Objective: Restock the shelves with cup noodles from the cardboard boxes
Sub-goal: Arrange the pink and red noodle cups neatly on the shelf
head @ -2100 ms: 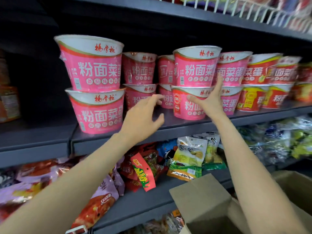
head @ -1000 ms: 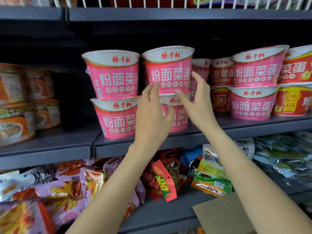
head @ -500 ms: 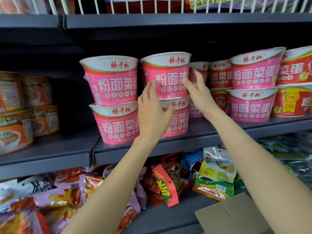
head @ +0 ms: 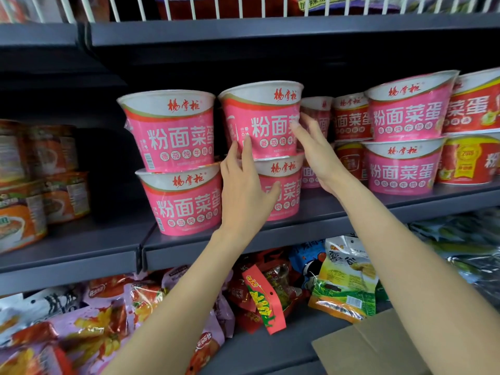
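Note:
A pink cup noodle (head: 267,125) sits tilted on top of a second pink cup (head: 286,196) in the middle of the grey shelf (head: 270,240). My left hand (head: 243,196) has its fingertips on the top cup's lower left side and its thumb across the lower cup. My right hand (head: 316,155) presses flat against the top cup's right side. A stack of two pink cups (head: 176,136) stands just to the left. Another pink stack (head: 405,117) stands to the right. A flap of the cardboard box (head: 373,347) shows at the bottom right.
Red cup noodles (head: 473,109) fill the shelf's right end and orange cups (head: 27,190) its left part, with a dark gap between them and the pink stacks. Snack bags (head: 343,280) crowd the shelf below. A white wire rail (head: 243,6) runs along the shelf above.
Both hands have risen from the lower cup to the sides of the top cup. The top cup now leans, its right edge higher. The view has shifted slightly.

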